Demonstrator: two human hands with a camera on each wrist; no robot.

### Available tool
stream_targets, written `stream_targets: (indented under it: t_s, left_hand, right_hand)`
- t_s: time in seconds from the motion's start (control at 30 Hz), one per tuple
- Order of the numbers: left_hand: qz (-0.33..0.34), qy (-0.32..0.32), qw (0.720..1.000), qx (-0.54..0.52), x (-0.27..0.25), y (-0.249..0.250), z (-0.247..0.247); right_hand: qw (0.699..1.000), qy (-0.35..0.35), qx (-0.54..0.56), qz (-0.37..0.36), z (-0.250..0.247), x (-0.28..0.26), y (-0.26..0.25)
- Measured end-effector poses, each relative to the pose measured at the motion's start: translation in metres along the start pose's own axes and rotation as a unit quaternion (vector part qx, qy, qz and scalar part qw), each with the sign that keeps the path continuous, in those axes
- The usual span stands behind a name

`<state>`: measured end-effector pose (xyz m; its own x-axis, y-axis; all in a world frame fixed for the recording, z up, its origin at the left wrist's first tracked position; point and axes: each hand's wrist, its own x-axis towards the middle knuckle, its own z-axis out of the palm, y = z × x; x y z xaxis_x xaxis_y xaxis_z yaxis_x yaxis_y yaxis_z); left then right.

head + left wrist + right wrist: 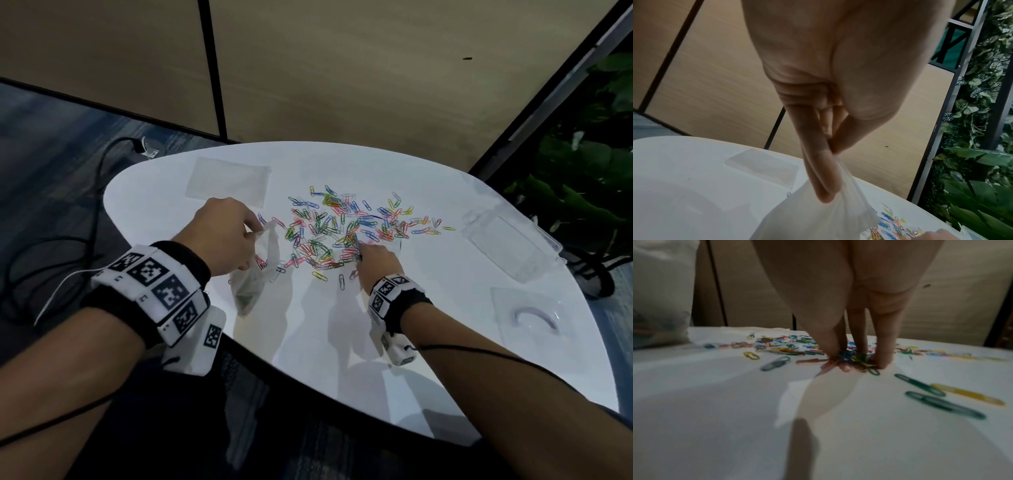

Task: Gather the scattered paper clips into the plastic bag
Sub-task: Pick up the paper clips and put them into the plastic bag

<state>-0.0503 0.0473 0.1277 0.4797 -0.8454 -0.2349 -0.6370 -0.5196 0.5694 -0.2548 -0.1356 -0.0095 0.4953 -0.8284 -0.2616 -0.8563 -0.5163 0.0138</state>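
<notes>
Many coloured paper clips (346, 226) lie scattered over the middle of the white table (445, 342). My left hand (226, 236) pinches the rim of a translucent plastic bag (255, 274) and holds it up above the table's left side; several clips show inside it. In the left wrist view, thumb and fingers (818, 162) clamp the bag (818, 219). My right hand (373, 260) reaches down into the near edge of the pile. Its fingertips (884, 360) close around a small clump of clips (857, 358) on the tabletop.
A flat empty clear bag (227, 180) lies at the back left of the table. A clear plastic box (507, 240) and a clear lid (527, 315) sit at the right. A few stray clips (941, 400) lie nearer me. Cables (68, 240) run over the floor at left, plants (589, 171) at right.
</notes>
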Motion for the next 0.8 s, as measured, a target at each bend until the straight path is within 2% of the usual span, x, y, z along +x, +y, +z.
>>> stream_targets:
  t_s: [0.1,0.17,0.27,0.33,0.4,0.43,0.5,0.53,0.57,0.63,0.7,0.8]
  left_hand:
    - [-0.001,-0.01,1.0,0.005,0.001,0.003,0.003]
    - [-0.005,-0.018,1.0,0.008,0.001,0.005,0.005]
    - [-0.019,-0.024,1.0,0.002,0.001,0.006,0.008]
    - [-0.02,-0.019,1.0,0.002,0.003,0.007,0.01]
    - [-0.016,-0.013,1.0,0.003,0.005,0.008,0.013]
    - [-0.016,-0.011,1.0,0.003,0.005,0.01,0.014]
    - [-0.017,-0.012,1.0,0.002,0.007,0.014,0.016]
    - [-0.018,-0.015,1.0,0.002,0.007,0.016,0.017]
    - [-0.017,-0.017,1.0,0.004,0.007,0.018,0.018]
    - [-0.011,-0.019,1.0,0.009,0.008,0.021,0.02]
    - [-0.003,-0.017,1.0,0.005,0.009,0.023,0.022]
    - [0.006,-0.013,1.0,-0.007,0.009,0.024,0.026]
  right_hand:
    - [0.999,0.027,-0.016,-0.031,-0.012,-0.001,0.004]
    - [1.0,0.017,0.007,-0.022,-0.018,0.001,0.01]
    - [0.989,0.023,0.132,0.062,-0.024,0.011,0.026]
    - [0.961,0.018,0.246,0.123,-0.029,0.016,0.041]
    - [0.901,-0.035,0.399,0.164,-0.035,0.017,0.052]
    - [0.853,-0.055,0.49,0.169,-0.04,0.018,0.053]
    - [0.715,-0.084,0.673,0.169,-0.056,0.011,0.042]
    - [0.656,-0.103,0.731,0.16,-0.066,0.006,0.033]
    - [0.621,-0.128,0.76,0.143,-0.076,0.0,0.022]
    - [0.585,-0.182,0.783,0.107,-0.095,-0.011,0.001]
    - [0.566,-0.231,0.788,0.076,-0.108,-0.023,-0.019]
    - [0.579,-0.271,0.767,0.046,-0.114,-0.042,-0.047]
